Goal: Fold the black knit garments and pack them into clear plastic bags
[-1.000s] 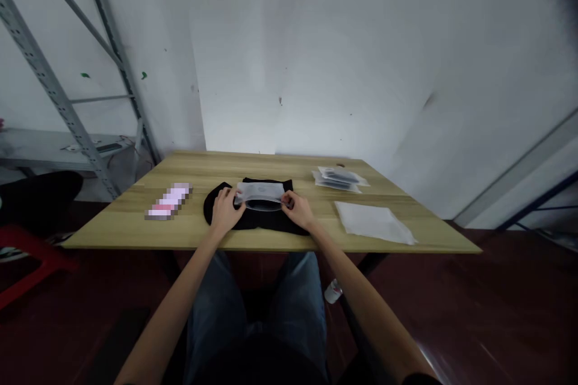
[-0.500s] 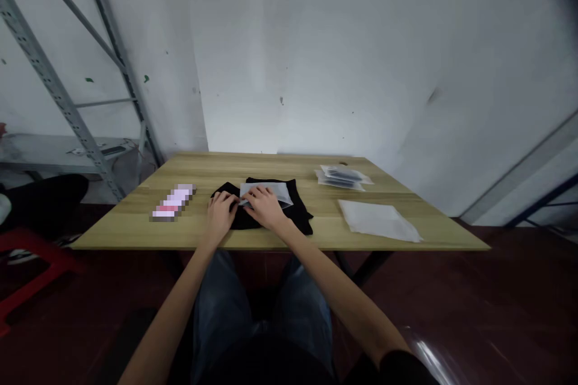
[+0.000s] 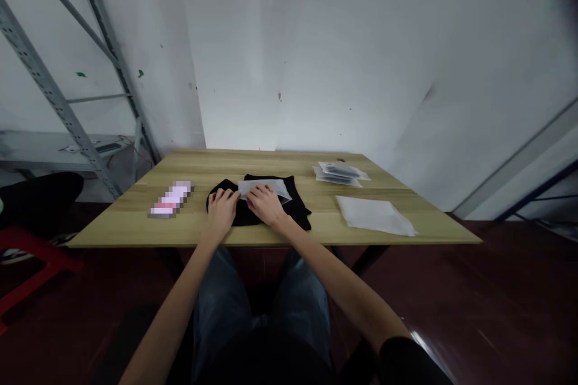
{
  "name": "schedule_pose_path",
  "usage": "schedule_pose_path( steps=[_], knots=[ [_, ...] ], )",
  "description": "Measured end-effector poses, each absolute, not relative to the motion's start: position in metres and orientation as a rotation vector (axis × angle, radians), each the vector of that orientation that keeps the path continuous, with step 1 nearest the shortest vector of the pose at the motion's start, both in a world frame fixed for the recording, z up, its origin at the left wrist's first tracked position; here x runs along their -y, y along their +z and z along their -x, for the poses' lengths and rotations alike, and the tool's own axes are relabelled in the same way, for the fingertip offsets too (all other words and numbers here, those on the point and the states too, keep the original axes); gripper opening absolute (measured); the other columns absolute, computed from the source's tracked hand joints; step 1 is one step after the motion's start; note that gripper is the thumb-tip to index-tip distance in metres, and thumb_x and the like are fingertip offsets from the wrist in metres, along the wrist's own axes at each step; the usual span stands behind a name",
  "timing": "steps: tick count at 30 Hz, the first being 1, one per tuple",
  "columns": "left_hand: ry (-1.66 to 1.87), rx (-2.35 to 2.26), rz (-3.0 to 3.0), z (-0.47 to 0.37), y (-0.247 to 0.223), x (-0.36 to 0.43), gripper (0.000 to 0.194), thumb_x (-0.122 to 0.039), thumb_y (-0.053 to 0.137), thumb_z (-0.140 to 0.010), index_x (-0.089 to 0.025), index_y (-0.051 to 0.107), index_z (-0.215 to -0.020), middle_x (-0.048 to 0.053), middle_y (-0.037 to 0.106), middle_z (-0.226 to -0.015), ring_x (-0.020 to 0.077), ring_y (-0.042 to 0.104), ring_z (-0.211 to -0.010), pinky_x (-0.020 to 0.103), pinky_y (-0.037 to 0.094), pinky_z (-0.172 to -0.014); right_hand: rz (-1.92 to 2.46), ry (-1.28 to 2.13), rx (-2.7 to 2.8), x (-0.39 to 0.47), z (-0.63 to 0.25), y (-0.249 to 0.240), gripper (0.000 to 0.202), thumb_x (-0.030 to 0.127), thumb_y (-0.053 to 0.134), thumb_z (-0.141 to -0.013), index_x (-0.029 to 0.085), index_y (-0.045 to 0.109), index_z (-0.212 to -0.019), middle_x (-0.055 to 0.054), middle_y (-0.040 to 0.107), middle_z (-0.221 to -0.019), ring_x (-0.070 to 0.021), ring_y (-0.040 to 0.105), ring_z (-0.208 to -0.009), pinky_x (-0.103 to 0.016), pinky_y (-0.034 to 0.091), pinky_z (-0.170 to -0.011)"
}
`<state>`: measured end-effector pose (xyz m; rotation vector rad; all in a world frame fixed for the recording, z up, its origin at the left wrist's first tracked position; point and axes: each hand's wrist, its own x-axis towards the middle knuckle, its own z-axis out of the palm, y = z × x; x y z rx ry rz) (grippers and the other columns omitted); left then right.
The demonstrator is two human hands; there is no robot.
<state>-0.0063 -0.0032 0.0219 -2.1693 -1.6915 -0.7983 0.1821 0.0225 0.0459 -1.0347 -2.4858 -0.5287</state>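
A black folded garment (image 3: 295, 207) lies near the table's front edge, and on it rests a frosted plastic bag (image 3: 275, 184). My right hand (image 3: 266, 204) bends its fingers over the bag's near edge, gripping it. The edge stands slightly raised to the right of those fingers. At the bag's left corner, my left hand (image 3: 222, 209) has its fingers curled, the index finger and thumb pinching there. Both palms rest over the black fabric. The fingertips are partly hidden, and what kind of garment it is cannot be made out.
On the wooden table (image 3: 135, 231), a flat frosted bag (image 3: 374, 215) lies to the right. Behind it sits a small stack of filled bags (image 3: 341, 173). A phone with a blurred screen (image 3: 171, 200) is at left. A metal rack (image 3: 58, 96) and red stool (image 3: 31, 252) stand farther left.
Both hands stay at the bag, with the fingers shifting only slightly along its near edge. The whole view has tilted a little, moving the table up slightly in the picture.
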Motion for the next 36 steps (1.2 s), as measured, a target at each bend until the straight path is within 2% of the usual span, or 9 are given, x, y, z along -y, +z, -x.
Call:
schedule_pose_path(
  steps=[11,14,16,19,22,24,28,32,36],
  knots=[
    [-0.845,1.764,2.112,0.007,0.023,0.011,0.036,-0.026,0.039,-0.107,-0.030,0.073,-0.118,0.013,0.072,-0.113,0.0349,0.056,-0.118,0.053,0.038,-0.107,1.289,-0.487,2.336,0.007,-0.297,0.043,0.019,0.022,0.055,-0.107,0.023,0.073,-0.101,-0.012,0.073,-0.107,-0.0283,0.060,-0.109,-0.040,0.039,-0.094],
    [-0.837,1.739,2.161,0.009,0.022,0.014,0.030,-0.027,0.041,-0.107,-0.028,0.072,-0.109,0.011,0.073,-0.108,0.0333,0.060,-0.115,0.051,0.041,-0.105,1.355,-0.448,2.327,0.017,-0.311,0.039,0.015,0.020,0.059,-0.105,0.022,0.073,-0.101,-0.011,0.074,-0.106,-0.0279,0.063,-0.106,-0.039,0.041,-0.094],
    [-0.909,1.756,2.176,0.014,0.021,0.014,0.026,-0.022,0.044,-0.105,-0.027,0.070,-0.107,0.009,0.074,-0.105,0.0306,0.063,-0.110,0.046,0.045,-0.102,1.393,-0.399,2.281,0.020,-0.314,0.038,0.015,0.016,0.060,-0.101,0.023,0.074,-0.102,-0.010,0.075,-0.107,-0.0277,0.065,-0.106,-0.039,0.042,-0.094],
    [-1.116,1.841,2.098,0.016,0.028,0.004,0.028,-0.018,0.042,-0.103,-0.024,0.067,-0.114,0.009,0.075,-0.112,0.0284,0.068,-0.108,0.042,0.051,-0.096,1.457,-0.254,2.066,0.013,-0.310,0.043,0.025,0.011,0.057,-0.096,0.024,0.074,-0.109,-0.008,0.076,-0.111,-0.0263,0.068,-0.106,-0.038,0.046,-0.094],
    [-1.215,1.823,2.076,-0.002,0.044,-0.014,0.033,-0.021,0.038,-0.105,-0.021,0.065,-0.125,0.013,0.074,-0.122,0.0297,0.068,-0.115,0.043,0.053,-0.099,1.484,-0.079,1.880,-0.010,-0.293,0.054,0.035,0.014,0.047,-0.101,0.023,0.073,-0.122,-0.008,0.076,-0.123,-0.0251,0.071,-0.109,-0.036,0.052,-0.094],
    [-1.196,1.691,2.233,-0.024,0.052,-0.028,0.038,-0.022,0.038,-0.106,-0.019,0.062,-0.136,0.014,0.071,-0.131,0.0287,0.066,-0.123,0.041,0.053,-0.104,1.473,0.005,1.879,-0.031,-0.273,0.058,0.041,0.016,0.040,-0.104,0.020,0.071,-0.131,-0.010,0.075,-0.129,-0.0250,0.070,-0.116,-0.035,0.052,-0.100],
    [-0.877,1.586,2.555,-0.063,0.042,-0.050,0.051,-0.020,0.037,-0.105,-0.015,0.052,-0.154,0.016,0.060,-0.154,0.0276,0.053,-0.146,0.044,0.042,-0.122,1.594,0.081,1.934,-0.058,-0.231,0.045,0.048,0.021,0.035,-0.107,0.016,0.065,-0.144,-0.015,0.071,-0.139,-0.0278,0.063,-0.134,-0.040,0.048,-0.112],
    [-0.656,1.751,2.565,-0.067,0.012,-0.056,0.056,-0.029,0.029,-0.109,-0.025,0.046,-0.162,0.008,0.043,-0.170,0.0262,0.033,-0.161,0.055,0.023,-0.132,1.668,0.001,2.010,-0.060,-0.217,0.013,0.054,0.031,0.037,-0.109,0.014,0.052,-0.158,-0.015,0.049,-0.165,-0.0298,0.037,-0.159,-0.049,0.028,-0.129],
    [-0.559,1.820,2.553,-0.062,0.001,-0.057,0.059,-0.035,0.028,-0.109,-0.031,0.039,-0.167,0.003,0.031,-0.176,0.0274,0.024,-0.165,0.061,0.015,-0.132,1.713,0.019,2.065,-0.060,-0.223,-0.003,0.059,0.039,0.036,-0.110,0.015,0.045,-0.163,-0.014,0.041,-0.170,-0.0295,0.032,-0.161,-0.050,0.024,-0.131]
  ],
)
